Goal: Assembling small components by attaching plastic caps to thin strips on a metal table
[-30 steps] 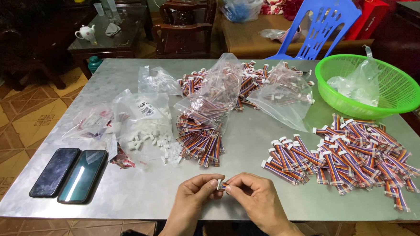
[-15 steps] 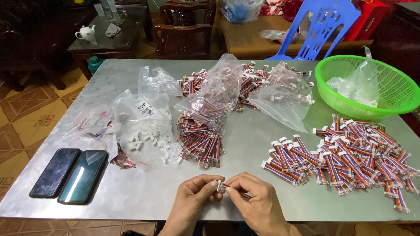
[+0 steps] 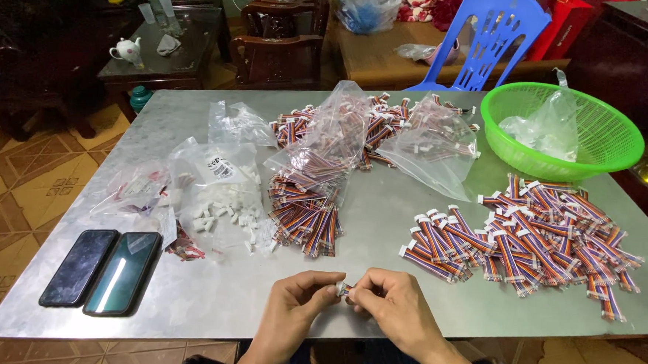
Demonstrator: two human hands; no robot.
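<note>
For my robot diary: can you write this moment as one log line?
left hand and right hand: pinching small white connector | finished cables: right pile | phones: left | green basket: far right

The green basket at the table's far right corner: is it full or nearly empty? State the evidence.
Nearly empty. The green basket stands upright and holds only a crumpled clear plastic bag; its mesh floor shows around it.

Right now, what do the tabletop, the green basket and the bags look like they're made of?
Tabletop: likely sheet metal, dull grey with a soft sheen. Green basket: looks like moulded plastic, glossy with a perforated wall. Bags: thin clear plastic film, crinkled and glinting, contents showing through.
</note>
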